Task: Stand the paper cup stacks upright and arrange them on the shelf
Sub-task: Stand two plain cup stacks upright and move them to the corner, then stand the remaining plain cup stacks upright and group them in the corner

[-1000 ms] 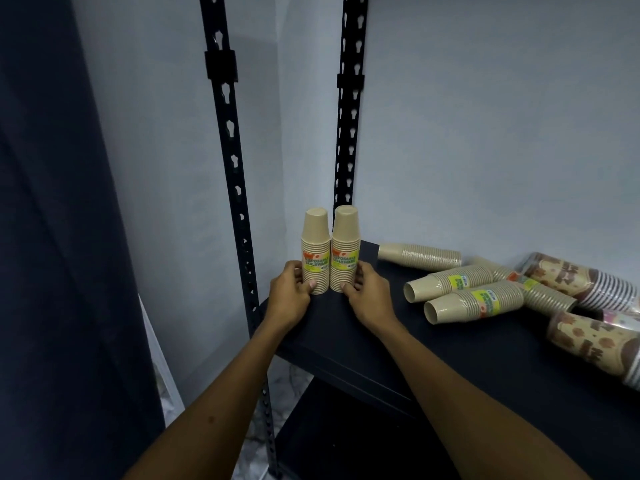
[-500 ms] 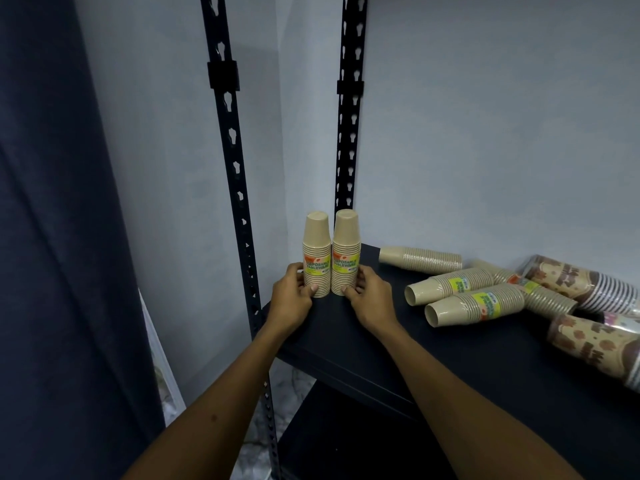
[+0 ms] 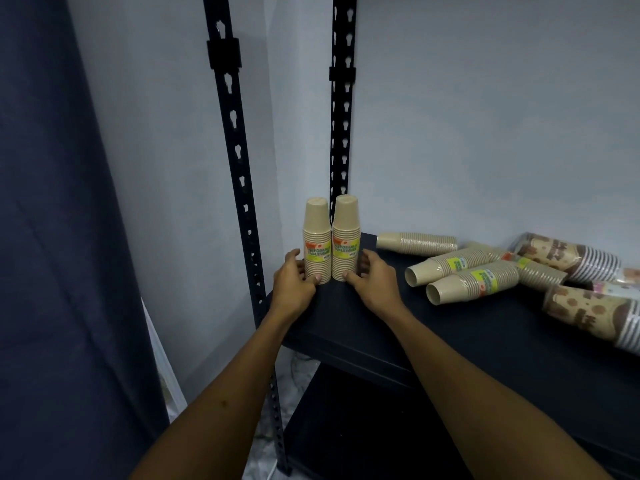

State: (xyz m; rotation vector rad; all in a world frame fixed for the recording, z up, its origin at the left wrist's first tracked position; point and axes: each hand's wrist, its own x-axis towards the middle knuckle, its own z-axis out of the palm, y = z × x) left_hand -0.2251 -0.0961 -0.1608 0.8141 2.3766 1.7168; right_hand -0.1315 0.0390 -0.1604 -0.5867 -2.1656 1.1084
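Barely shifting over the last second: keeping the left hand (image 3: 294, 282) curled round the foot of the left upright stack (image 3: 317, 244), thumb at the front and fingers wrapping the outer side, and keeping the right hand (image 3: 375, 282) clasped the same way on the right upright stack (image 3: 346, 240). Holding both stacks rim-down and touching each other at the left rear corner of the shelf (image 3: 485, 334), just in front of the rear post (image 3: 341, 133). Seemingly only nudging and squaring the pair, not carrying it anywhere; judging this as the last settling of the placement before letting go.

Meaning for the task: counting two stacks as stood up and placed, and leaving the rest undone. Still lying on their sides further right: a plain stack (image 3: 419, 243) near the wall, two labelled stacks (image 3: 453, 266) (image 3: 474, 285) with open mouths facing forward, another behind them (image 3: 530, 268), and the patterned stacks (image 3: 571, 259) (image 3: 595, 315) at the far right, partly cut off by the frame edge.

Probably needing next: easing both grips off without tipping the tall, narrow pair, then reaching right for the nearest lying stack
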